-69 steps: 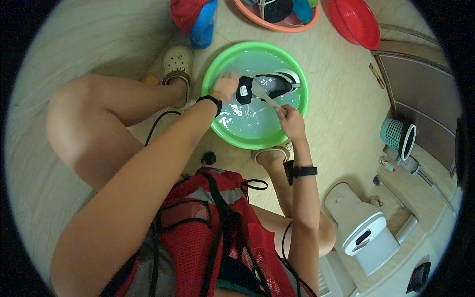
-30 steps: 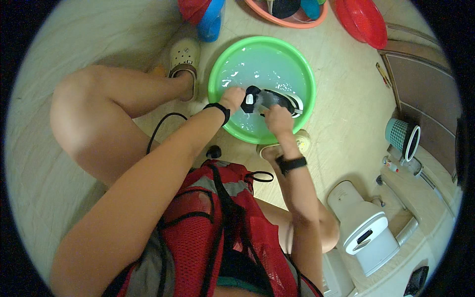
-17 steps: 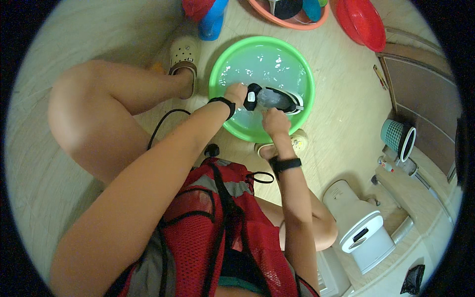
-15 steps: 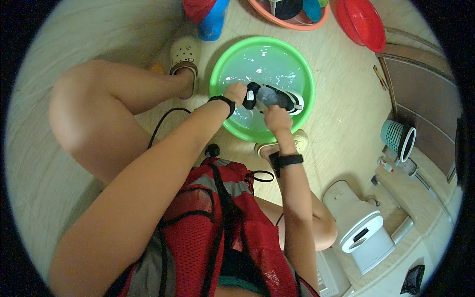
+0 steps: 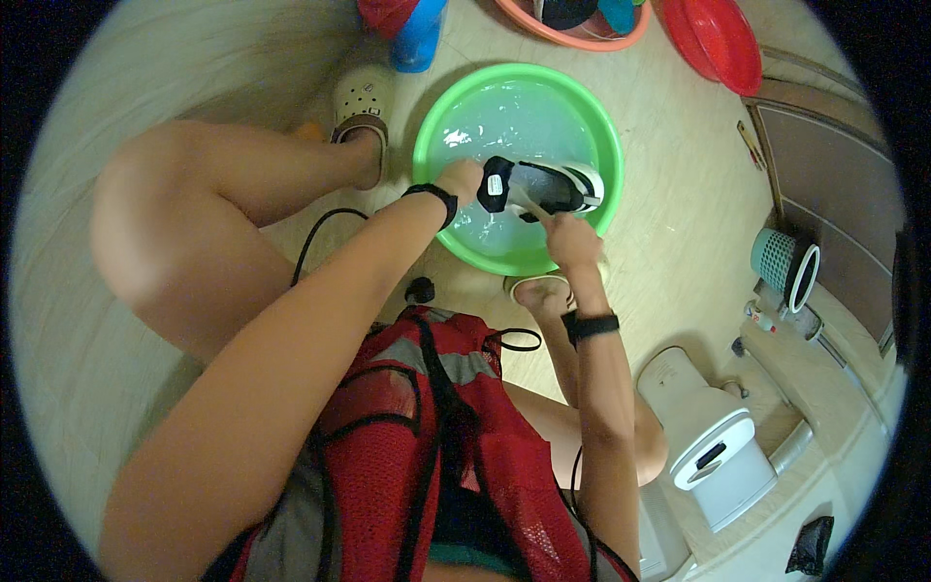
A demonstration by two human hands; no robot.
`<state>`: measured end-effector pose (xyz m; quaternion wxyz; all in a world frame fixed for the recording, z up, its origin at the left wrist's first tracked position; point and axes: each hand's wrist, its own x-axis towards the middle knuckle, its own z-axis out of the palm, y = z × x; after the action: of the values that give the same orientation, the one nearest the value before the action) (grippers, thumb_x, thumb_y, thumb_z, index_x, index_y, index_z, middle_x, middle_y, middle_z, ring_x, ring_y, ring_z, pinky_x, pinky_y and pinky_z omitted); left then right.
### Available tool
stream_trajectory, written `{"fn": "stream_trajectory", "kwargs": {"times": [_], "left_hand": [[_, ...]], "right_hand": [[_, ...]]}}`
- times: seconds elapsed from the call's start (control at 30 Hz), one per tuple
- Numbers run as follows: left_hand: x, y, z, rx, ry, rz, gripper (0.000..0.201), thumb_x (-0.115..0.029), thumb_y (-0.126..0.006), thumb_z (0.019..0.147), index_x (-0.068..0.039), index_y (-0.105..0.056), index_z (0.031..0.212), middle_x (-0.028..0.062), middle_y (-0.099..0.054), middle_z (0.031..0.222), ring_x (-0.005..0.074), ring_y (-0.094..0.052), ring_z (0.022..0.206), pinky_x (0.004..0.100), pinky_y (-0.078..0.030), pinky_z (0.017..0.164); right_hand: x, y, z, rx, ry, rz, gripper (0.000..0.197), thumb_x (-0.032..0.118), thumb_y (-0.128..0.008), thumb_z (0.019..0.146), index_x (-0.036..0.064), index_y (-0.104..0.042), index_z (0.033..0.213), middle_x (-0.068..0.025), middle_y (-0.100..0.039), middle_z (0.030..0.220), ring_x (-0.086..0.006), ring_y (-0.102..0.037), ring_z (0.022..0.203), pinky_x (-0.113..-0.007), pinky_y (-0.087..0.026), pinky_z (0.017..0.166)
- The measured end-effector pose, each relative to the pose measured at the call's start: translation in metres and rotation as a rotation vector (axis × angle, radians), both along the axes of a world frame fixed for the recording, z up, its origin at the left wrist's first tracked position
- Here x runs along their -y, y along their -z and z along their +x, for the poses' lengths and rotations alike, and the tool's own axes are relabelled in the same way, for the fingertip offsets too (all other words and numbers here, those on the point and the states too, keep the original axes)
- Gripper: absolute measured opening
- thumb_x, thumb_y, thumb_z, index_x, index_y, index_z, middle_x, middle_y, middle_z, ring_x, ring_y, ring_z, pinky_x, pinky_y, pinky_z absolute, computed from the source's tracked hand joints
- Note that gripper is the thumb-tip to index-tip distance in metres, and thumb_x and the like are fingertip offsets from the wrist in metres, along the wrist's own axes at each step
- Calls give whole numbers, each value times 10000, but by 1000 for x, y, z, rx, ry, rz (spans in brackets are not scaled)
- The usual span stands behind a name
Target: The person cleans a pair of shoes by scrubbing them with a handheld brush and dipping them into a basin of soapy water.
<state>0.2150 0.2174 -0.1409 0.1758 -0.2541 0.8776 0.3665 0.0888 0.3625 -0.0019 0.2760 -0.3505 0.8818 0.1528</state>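
Observation:
A black, white and grey shoe (image 5: 570,187) lies tilted over the soapy water in a round green basin (image 5: 614,155). My left hand (image 5: 460,181) is closed at the shoe's left end, beside a black flap with a white label. My right hand (image 5: 574,240) is closed around a slim pale handle (image 5: 529,203), which slants up and left to the shoe's opening. The far end of that handle is hard to make out against the shoe. Pale suds and bright reflections cover the water.
My clog-shod foot (image 5: 361,102) stands left of the basin; the other is below its near rim. An orange basin (image 5: 582,41) with things inside, a red basin (image 5: 718,48) and a blue container (image 5: 415,44) sit beyond. A toilet (image 5: 713,451) and teal basket (image 5: 772,257) are right.
My right hand has shifted right and slightly nearer, drawing the pale handle out so more of it shows. My left hand stays at the shoe's left end.

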Motion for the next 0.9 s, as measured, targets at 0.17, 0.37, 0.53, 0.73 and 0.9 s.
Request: {"fn": "stream_trajectory", "kwargs": {"times": [0.17, 0.37, 0.53, 0.73, 0.9], "left_hand": [[-10, 3, -5, 5, -22, 52, 154, -46, -509, 766, 4, -629, 848, 195, -631, 889, 373, -611, 838, 428, -502, 737], [-12, 2, -3, 72, 33, -7, 154, -56, -507, 774, -4, -633, 846, 208, -633, 859, 366, -618, 825, 421, -510, 720], [-5, -5, -9, 71, 39, -55, 192, -60, -527, 769, -32, -617, 936, 186, -624, 924, 339, -611, 880, 415, -503, 755], [-20, 14, -7, 38, 82, -103, 432, -123, -642, 674, -21, -548, 1083, 207, -568, 1088, 374, -548, 1015, 433, -452, 865], [-61, 2, -5, 108, 83, 322, 671, -187, -740, 593, -4, -494, 1190, 214, -535, 1166, 342, -520, 1083, 431, -432, 902]], "right_hand": [[-9, 1, 6, -11, 38, 1, 357, 394, -498, 864, 78, -664, 847, -185, -653, 824, -366, -639, 806, -454, -510, 695], [12, -22, 8, -45, 65, 79, 367, 398, -501, 862, 69, -664, 841, -179, -657, 868, -355, -641, 829, -440, -508, 721], [-3, -43, 1, -217, 135, 13, 374, 396, -515, 857, 59, -664, 795, -178, -656, 795, -358, -645, 769, -447, -509, 666], [-4, -36, 11, -311, 215, -170, 379, 372, -548, 841, 22, -647, 731, -208, -638, 734, -379, -635, 691, -451, -512, 607], [-3, -28, 36, -283, 276, -280, 374, 341, -551, 843, -2, -625, 713, -229, -625, 705, -380, -635, 666, -456, -511, 582]]}}
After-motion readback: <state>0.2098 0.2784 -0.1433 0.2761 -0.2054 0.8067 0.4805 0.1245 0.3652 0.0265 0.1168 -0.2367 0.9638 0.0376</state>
